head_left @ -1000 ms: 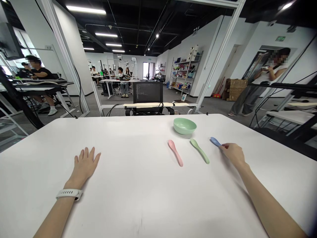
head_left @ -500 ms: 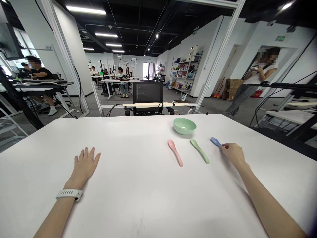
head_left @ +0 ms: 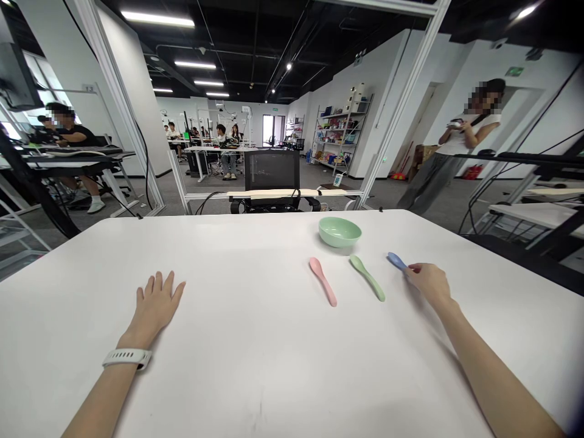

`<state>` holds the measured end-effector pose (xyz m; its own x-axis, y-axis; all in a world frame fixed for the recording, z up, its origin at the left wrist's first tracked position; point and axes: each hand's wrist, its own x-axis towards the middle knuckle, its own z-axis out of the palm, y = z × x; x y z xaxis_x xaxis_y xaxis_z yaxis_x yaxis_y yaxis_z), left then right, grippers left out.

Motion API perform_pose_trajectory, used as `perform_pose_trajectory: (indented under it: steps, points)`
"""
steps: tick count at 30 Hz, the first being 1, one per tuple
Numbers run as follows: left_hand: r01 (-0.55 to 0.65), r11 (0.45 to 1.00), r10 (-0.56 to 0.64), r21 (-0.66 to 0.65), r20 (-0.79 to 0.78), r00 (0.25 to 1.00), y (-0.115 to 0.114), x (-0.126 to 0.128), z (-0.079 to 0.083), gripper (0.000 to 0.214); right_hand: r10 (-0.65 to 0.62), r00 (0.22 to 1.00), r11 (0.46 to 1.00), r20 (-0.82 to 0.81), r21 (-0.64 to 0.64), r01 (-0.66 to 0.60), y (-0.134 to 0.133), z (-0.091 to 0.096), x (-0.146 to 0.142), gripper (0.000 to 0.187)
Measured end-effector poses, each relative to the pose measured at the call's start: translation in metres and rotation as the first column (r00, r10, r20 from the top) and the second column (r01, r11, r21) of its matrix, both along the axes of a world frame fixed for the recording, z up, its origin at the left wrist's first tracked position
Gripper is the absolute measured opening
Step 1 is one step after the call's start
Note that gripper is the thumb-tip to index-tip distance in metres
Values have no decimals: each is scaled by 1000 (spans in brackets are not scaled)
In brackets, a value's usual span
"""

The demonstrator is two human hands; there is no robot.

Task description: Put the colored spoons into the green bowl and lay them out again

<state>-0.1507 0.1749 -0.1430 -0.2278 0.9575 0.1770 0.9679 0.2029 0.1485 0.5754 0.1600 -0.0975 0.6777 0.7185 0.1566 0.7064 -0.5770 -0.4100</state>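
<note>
At frame right, my right hand point(head_left: 429, 283) pinches the blue spoon point(head_left: 396, 261), which may twist if held loosely; my left hand point(head_left: 156, 309) lies spread.

The left hand point(head_left: 156, 306) lies palm-down, splayed; the right hand point(head_left: 429, 282) pinches.

Wide bare stretch of table point(head_left: 241, 340) between left hand point(head_left: 155, 307) and pink spoon point(head_left: 323, 282). Narrower lane between pink spoon and green spoon point(head_left: 367, 278); green bowl point(head_left: 340, 233) stands across far end. Gap also between green spoon and blue spoon point(head_left: 396, 261). Right hand point(head_left: 427, 283), fingers on blue spoon, and forearm bar low sideways passage. Metal frame point(head_left: 402, 106) stands beyond far edge.
</note>
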Motion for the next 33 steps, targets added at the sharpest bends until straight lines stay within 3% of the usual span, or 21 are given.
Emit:
perform_pose_trajectory:
  steps: [18, 20, 22, 25, 29, 33]
  points:
    - [-2, 1000, 3, 12, -18, 1000, -3, 3, 2, 93, 21, 998, 998, 53, 62, -24, 1, -3, 3, 48]
    - [0, 1000, 1, 18, -21, 1000, -2, 2, 1, 92, 38, 994, 992, 100, 118, -50, 4, -3, 1, 51]
    - [2, 1000, -2, 14, -31, 1000, -2, 1, -1, 91, 120, 981, 963, 155, 223, -153, 6, -3, -4, 52]
    - [6, 1000, -6, 13, -51, 999, 0, 0, -2, 89, 345, 922, 869, 178, 311, -385, 10, -3, -19, 48]
    - [-7, 1000, 6, -3, -83, 997, -3, 4, 2, 86, 549, 831, 796, 97, 242, -554, 16, -10, -40, 45]
    - [-9, 999, 3, -43, -132, 991, -10, 12, 14, 81, 584, 812, 799, -7, 181, -573, 23, -27, -45, 45]
